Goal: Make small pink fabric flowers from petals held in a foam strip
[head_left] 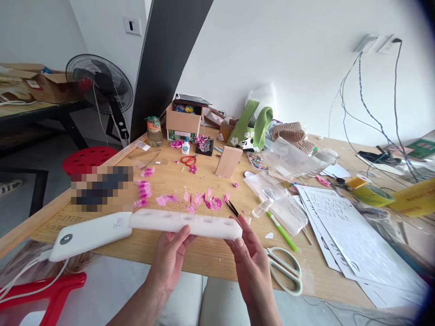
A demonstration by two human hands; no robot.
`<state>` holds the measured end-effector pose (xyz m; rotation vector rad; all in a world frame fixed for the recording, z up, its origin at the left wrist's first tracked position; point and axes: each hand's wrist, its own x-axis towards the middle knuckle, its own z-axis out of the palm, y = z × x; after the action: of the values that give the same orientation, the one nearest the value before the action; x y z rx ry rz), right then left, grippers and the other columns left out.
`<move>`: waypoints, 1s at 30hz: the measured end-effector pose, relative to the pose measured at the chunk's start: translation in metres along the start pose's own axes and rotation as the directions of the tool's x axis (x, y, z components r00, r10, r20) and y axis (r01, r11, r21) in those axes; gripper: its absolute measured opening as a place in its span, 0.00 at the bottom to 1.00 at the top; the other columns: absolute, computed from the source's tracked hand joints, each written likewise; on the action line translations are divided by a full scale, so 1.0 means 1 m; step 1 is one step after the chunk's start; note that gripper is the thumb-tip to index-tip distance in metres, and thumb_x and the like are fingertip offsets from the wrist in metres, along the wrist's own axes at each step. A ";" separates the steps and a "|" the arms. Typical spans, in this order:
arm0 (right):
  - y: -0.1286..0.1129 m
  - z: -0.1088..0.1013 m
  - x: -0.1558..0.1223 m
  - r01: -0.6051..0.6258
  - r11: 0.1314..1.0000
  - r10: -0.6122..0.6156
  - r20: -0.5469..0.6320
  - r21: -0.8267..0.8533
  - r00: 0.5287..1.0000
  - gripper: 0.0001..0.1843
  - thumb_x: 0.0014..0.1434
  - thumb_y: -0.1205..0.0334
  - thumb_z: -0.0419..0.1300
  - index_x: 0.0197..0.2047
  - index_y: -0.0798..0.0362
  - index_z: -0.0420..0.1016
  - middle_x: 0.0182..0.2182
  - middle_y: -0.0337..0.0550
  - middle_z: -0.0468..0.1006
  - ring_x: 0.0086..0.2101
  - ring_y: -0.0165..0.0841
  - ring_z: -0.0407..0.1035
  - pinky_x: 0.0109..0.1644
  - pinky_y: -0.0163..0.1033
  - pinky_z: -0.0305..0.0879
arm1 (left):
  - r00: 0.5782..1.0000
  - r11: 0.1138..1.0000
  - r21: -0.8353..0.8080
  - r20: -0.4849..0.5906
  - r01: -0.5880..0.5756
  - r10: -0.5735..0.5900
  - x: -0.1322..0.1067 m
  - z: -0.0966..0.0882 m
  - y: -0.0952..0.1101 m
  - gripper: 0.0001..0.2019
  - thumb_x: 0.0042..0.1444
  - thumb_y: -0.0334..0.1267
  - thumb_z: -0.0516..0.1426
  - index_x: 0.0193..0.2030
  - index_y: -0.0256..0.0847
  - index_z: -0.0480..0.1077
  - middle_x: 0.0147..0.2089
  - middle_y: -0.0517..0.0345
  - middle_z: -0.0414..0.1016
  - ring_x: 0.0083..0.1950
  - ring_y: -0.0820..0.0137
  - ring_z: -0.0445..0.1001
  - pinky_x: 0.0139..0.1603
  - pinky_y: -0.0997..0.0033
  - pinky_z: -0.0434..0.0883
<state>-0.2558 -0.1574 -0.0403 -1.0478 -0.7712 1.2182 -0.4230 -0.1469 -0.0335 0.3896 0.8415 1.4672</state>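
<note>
A long white foam strip (200, 227) lies across both hands near the table's front edge. Thin wires with pink petals (213, 203) rise from around its top and far side; where each wire ends is hard to see. My left hand (173, 253) grips the strip near its middle, thumb on the front face and fingers underneath. My right hand (251, 258) is closed around the strip's right end. Just beyond that hand are black tweezers (232, 208). Against the strip's left end lies a white power bank (95, 236) with cables.
Scissors (288, 274) and a green pen (282, 231) lie right of my right hand, with printed sheets (333, 226) beyond. Farther back are a glue bottle (185, 146), orange-handled scissors (189, 160), a wooden block (228, 162) and a green bag (249, 131). Fluffy pink pieces (143, 192) sit at left.
</note>
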 end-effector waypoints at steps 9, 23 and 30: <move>-0.021 -0.002 0.003 0.321 0.867 -0.388 -0.112 -0.382 0.915 0.26 0.55 0.54 0.67 0.56 0.48 0.71 0.44 0.46 0.73 0.42 0.36 0.69 0.45 0.43 0.68 | 0.999 1.000 0.027 -0.045 0.009 -0.008 0.004 -0.006 -0.005 0.21 0.48 0.37 0.68 0.50 0.40 0.74 0.46 0.53 0.79 0.52 0.64 0.75 0.50 0.65 0.75; -0.042 0.023 0.013 0.439 0.654 -0.447 0.153 -0.616 0.881 0.09 0.58 0.59 0.65 0.43 0.46 0.79 0.29 0.36 0.68 0.30 0.30 0.61 0.35 0.37 0.60 | 0.994 0.977 0.196 0.077 -0.087 0.073 0.000 -0.004 -0.009 0.23 0.52 0.38 0.65 0.55 0.42 0.71 0.51 0.52 0.79 0.64 0.56 0.68 0.67 0.52 0.60; -0.049 0.030 0.017 0.356 0.662 -0.347 0.151 -0.659 0.925 0.06 0.57 0.57 0.64 0.37 0.48 0.81 0.26 0.35 0.65 0.26 0.28 0.58 0.31 0.36 0.57 | 0.993 0.965 0.243 0.092 -0.100 0.079 0.001 -0.005 -0.012 0.20 0.51 0.41 0.65 0.52 0.41 0.74 0.50 0.52 0.80 0.64 0.55 0.67 0.67 0.52 0.60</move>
<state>-0.2622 -0.1349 0.0148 -1.3901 -1.4266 0.5883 -0.4186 -0.1489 -0.0453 0.6776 0.9545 1.4228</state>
